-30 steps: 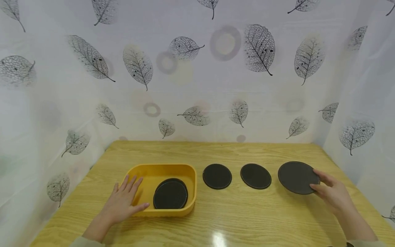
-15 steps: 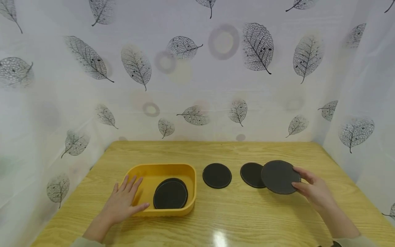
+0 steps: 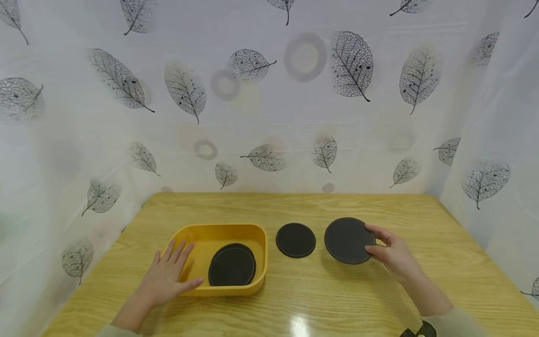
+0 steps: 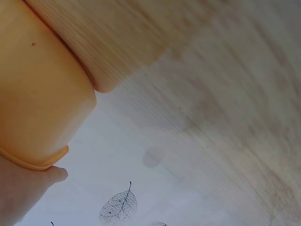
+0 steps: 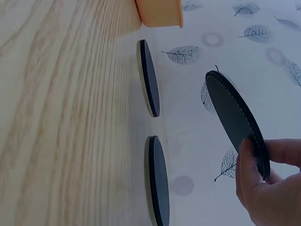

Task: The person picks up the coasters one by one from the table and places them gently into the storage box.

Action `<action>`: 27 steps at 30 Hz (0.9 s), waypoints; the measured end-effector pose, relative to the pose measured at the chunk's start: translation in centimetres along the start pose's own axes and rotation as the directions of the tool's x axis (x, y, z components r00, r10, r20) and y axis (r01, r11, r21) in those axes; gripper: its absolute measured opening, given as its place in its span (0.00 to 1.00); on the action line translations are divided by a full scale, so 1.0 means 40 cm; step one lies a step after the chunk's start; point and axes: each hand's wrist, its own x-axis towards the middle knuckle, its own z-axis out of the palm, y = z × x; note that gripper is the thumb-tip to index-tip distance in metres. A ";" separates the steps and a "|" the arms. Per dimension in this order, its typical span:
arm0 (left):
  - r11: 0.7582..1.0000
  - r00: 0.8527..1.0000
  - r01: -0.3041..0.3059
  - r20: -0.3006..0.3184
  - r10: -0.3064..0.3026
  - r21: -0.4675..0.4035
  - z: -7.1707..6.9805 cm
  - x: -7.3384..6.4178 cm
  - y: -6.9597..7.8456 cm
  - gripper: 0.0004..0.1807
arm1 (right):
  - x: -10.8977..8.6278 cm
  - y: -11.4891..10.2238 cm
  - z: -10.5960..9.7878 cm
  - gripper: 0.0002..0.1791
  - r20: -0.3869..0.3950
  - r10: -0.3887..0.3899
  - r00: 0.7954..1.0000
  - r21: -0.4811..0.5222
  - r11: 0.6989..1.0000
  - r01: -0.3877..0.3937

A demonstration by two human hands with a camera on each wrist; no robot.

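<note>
Black disc (image 3: 347, 240): I pinch it in my right grip (image 3: 390, 255), raised between the yellow tray (image 3: 223, 291) and the worktop's (image 3: 328, 304) right edge. The right wrist view shows two resting discs (image 5: 161, 181); from the head, mine hides one. Only the head view shows overlapping discs (image 3: 232, 267) inside the tray, my left grip (image 3: 164, 276) spread over its left rim. Half a second ago mine was nearer the worktop's right edge.
</note>
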 end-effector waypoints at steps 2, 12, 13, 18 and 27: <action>1.000 1.000 0.000 0.002 0.000 -0.003 -0.001 0.000 0.001 0.47 | 0.009 -0.003 0.022 0.35 0.008 0.008 1.000 -0.007 1.000 -0.008; 1.000 1.000 0.002 0.002 -0.002 -0.008 0.000 0.000 0.001 0.47 | 0.052 -0.017 0.130 0.34 0.100 0.014 0.995 0.073 0.997 -0.022; 1.000 1.000 0.001 0.001 -0.001 -0.005 0.000 0.000 0.000 0.47 | 0.056 -0.018 0.140 0.34 0.104 0.016 0.994 0.084 0.996 -0.025; 1.000 1.000 0.002 -0.003 -0.002 -0.007 0.002 -0.003 0.001 0.47 | 0.072 -0.024 0.197 0.34 0.141 0.019 0.990 0.137 0.990 -0.038; 1.000 1.000 -0.001 -0.014 0.001 -0.018 0.003 -0.003 0.003 0.47 | 0.099 -0.034 0.292 0.32 0.220 -0.012 0.975 0.135 0.991 -0.019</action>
